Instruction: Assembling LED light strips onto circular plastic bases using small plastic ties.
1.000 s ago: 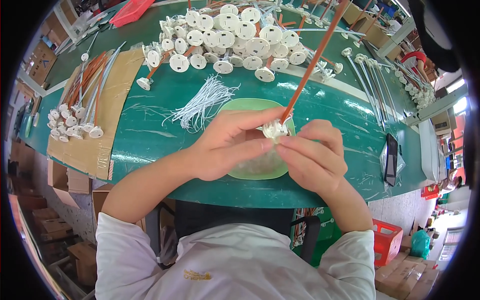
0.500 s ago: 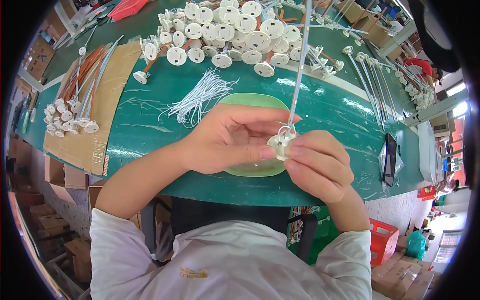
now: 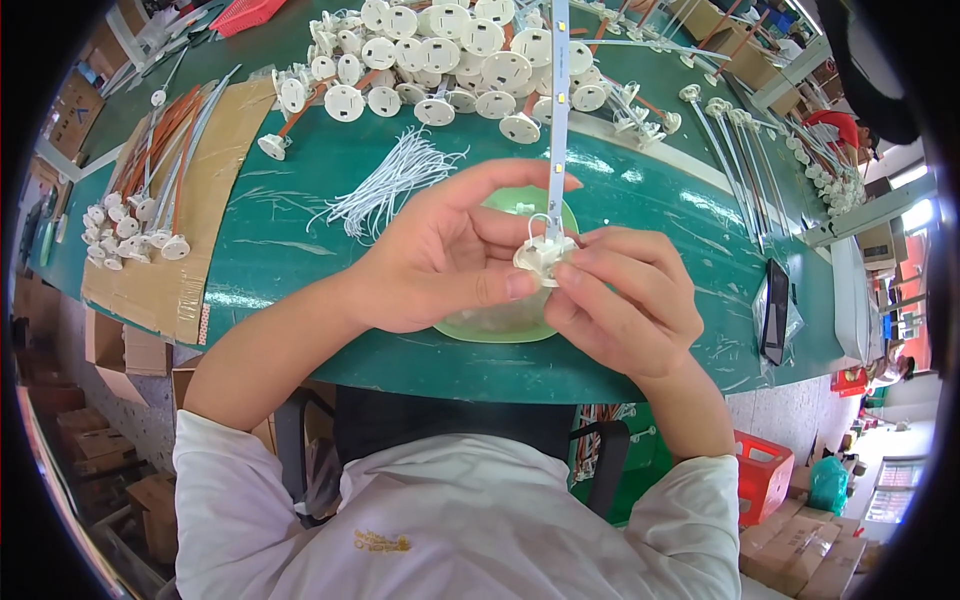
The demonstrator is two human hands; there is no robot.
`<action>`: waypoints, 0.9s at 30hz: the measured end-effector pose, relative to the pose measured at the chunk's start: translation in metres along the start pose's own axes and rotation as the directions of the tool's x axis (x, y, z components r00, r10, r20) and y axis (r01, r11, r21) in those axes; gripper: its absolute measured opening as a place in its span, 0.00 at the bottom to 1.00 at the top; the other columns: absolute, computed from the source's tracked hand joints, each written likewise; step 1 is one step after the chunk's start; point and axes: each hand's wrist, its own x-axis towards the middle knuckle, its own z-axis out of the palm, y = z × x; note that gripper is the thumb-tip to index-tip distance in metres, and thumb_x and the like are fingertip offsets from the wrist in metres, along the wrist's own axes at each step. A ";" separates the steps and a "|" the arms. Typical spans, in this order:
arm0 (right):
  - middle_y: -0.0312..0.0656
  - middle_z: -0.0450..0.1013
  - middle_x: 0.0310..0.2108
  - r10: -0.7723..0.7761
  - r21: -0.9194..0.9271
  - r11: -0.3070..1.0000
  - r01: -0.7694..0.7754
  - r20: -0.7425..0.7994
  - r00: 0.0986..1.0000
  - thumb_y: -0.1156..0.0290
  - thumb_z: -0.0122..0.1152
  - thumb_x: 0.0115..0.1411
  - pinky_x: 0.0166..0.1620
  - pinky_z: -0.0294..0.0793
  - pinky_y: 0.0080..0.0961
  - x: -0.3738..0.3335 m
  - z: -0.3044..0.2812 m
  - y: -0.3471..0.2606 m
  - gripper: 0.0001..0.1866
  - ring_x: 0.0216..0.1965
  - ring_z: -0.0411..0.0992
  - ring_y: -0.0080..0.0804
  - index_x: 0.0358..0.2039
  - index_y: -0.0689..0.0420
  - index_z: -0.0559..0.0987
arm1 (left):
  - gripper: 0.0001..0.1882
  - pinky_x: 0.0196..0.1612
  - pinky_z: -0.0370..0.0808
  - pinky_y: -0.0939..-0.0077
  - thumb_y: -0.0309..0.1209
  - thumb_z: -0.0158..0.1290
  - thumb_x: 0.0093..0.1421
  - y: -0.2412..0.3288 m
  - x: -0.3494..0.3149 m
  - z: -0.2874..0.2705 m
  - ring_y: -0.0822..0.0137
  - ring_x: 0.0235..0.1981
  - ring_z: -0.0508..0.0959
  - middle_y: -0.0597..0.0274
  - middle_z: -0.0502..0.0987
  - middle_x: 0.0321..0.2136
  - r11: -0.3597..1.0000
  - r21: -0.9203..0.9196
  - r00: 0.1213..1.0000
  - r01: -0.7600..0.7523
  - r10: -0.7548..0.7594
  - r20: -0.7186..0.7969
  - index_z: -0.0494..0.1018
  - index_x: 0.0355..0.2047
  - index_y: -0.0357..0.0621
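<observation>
1. Where the fingers of both hands meet, the green-topped workbench (image 3: 270,270) lies below, spreading left, right and beyond.
2. Heap of disc-ended strips (image 3: 437,52), well beyond the fingertips: many round white ends already on. Reads as the made-up lot; completeness not checkable from here.
3. Cardboard sheet (image 3: 225,170), well left of the left fingers. On it, a smaller bundle of orange and pale strips (image 3: 130,225), bases fitted at near ends.
4. LED strip (image 3: 560,100), rising from the fingertips out past the top of view. Lower end meets the base; that join looks made, or nearly.
5. Left hand (image 3: 430,255): thumb pressed to the base's left side, forefinger passing behind the strip, others loosely curled. Right hand (image 3: 635,300): thumb and forefinger pinching the base's right side.
6. Light green bowl (image 3: 495,336), beneath the fingers; contents mostly hidden.
7. Bundle of white wires (image 3: 395,185), beyond the left fingers, apart from them. Lying loose; suggests more units left.
8. White round base (image 3: 533,262), between both hands' fingertips, above the bowl. Part covered; full seating, cannot tell.
9. White wire loop (image 3: 537,220), just beyond the left thumb tip, arched beside the strip's foot. Securing it seems the part left.
</observation>
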 end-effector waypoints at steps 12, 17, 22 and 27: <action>0.44 0.77 0.33 0.045 0.046 0.998 -0.042 -0.071 0.996 0.86 0.70 0.43 0.30 0.80 0.25 -0.001 0.002 0.001 0.13 0.29 0.77 0.40 0.32 0.64 0.81 | 0.38 0.56 0.73 0.68 0.14 0.52 0.61 -0.006 -0.001 -0.008 0.64 0.52 0.75 0.46 0.74 0.52 0.996 -0.056 0.997 -0.069 0.067 -0.036 0.49 0.68 0.48; 0.46 0.76 0.36 0.101 0.050 0.994 -0.100 -0.030 0.994 0.86 0.70 0.45 0.32 0.81 0.28 -0.001 0.002 -0.003 0.13 0.32 0.78 0.42 0.33 0.64 0.79 | 0.37 0.56 0.73 0.69 0.14 0.51 0.62 -0.009 -0.001 -0.005 0.65 0.52 0.75 0.46 0.74 0.52 0.989 0.022 0.989 -0.148 0.148 -0.016 0.49 0.68 0.47; 0.46 0.77 0.35 0.132 0.055 0.990 -0.130 -0.029 0.991 0.87 0.71 0.45 0.33 0.80 0.28 0.000 0.003 0.002 0.14 0.32 0.78 0.42 0.33 0.63 0.78 | 0.37 0.55 0.73 0.68 0.14 0.51 0.62 -0.007 0.000 -0.004 0.65 0.52 0.75 0.45 0.74 0.52 0.981 0.104 0.985 -0.166 0.169 -0.024 0.49 0.68 0.46; 0.46 0.77 0.33 0.166 0.067 0.985 -0.162 -0.061 0.984 0.86 0.72 0.43 0.33 0.80 0.28 0.000 0.005 0.001 0.15 0.31 0.78 0.41 0.33 0.64 0.77 | 0.37 0.55 0.74 0.69 0.15 0.52 0.62 -0.011 0.001 0.000 0.65 0.52 0.76 0.45 0.75 0.51 0.975 0.094 0.977 -0.203 0.208 -0.038 0.49 0.68 0.46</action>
